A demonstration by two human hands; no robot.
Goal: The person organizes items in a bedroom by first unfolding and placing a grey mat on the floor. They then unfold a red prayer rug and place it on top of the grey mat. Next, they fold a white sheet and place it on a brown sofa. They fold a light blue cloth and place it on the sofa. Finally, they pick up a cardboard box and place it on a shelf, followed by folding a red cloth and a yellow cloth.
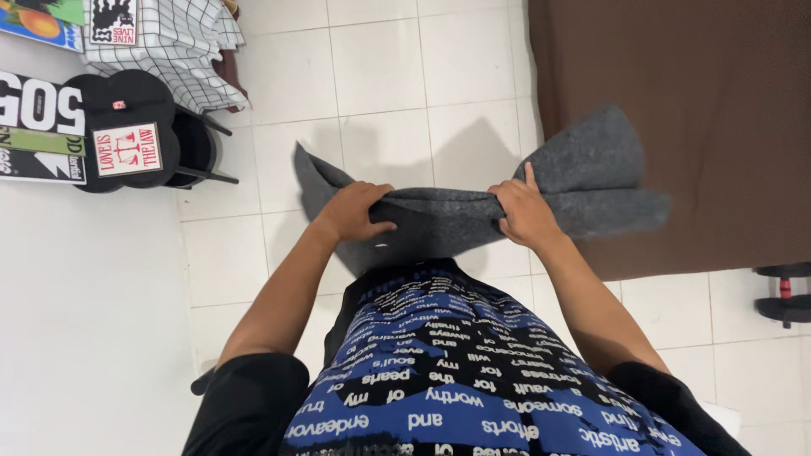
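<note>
Two hands on one grey felt-like cloth [473, 211], held out in front of the torso above a white tiled floor [380, 76]. Left hand [355, 211] is closed on the bunched top edge, thumb over the front, fingers wrapped behind. Right hand [525, 213] is clenched on the same edge further along, one finger sticking up against the fabric. Cloth sags between the grips; one corner pokes out past the left hand, a bigger flap hangs past the right, overlapping the brown mat [693, 127] on the floor. Judgement: looks like mid-fold or straightening. To do it well, keep both grips level, pull the edge taut so the middle sag goes, and line up corners before bringing them together. Risk: the loose right flap drags and the fold comes out uneven. Black stand with stickers [127, 135] and checked fabric [169, 51] sit off left, well apart. Dumbbell [781, 295] at right edge.
</note>
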